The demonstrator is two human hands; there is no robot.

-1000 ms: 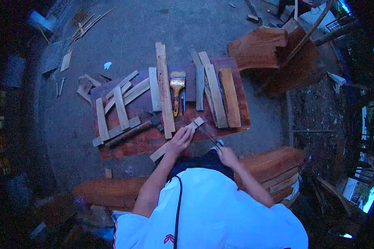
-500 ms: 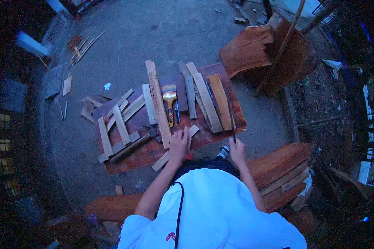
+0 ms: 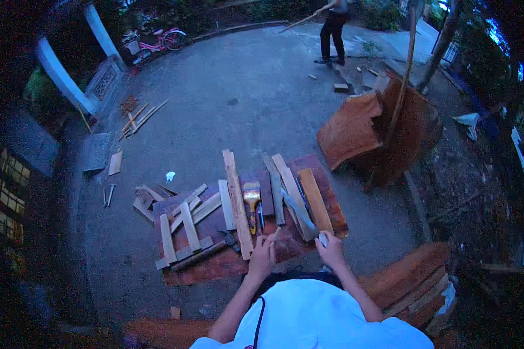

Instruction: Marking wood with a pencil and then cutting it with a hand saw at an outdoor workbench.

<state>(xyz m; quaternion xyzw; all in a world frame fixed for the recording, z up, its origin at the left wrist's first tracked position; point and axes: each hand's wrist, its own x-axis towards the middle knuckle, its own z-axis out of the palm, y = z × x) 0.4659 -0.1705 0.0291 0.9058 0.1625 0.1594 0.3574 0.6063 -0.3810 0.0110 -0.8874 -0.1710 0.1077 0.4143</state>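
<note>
My left hand (image 3: 263,256) is closed on a small pale piece of wood (image 3: 278,231), whose end sticks out past my fingers. My right hand (image 3: 330,250) is wrapped round the handle of a long grey-blue blade-like tool (image 3: 297,207); it slants up and left over the wood strips, and its exact kind is unclear. Both hands are above the near edge of a reddish wooden tabletop (image 3: 279,254). Beyond them lie a flat paintbrush (image 3: 252,200) with a yellow handle, a long rough wood strip (image 3: 236,203) and an orange-brown board (image 3: 315,200).
A hammer (image 3: 230,239) and several crossed wood strips (image 3: 187,227) lie on the tabletop's left. A large carved wood block (image 3: 355,125) stands far right. Stacked timber (image 3: 410,273) is near my right arm. Another person (image 3: 333,36) holds a pole at the back.
The view has tilted up, showing the far yard and another person. The tool in my right hand has swung from beside the orange-brown board to leftward across the strips.
</note>
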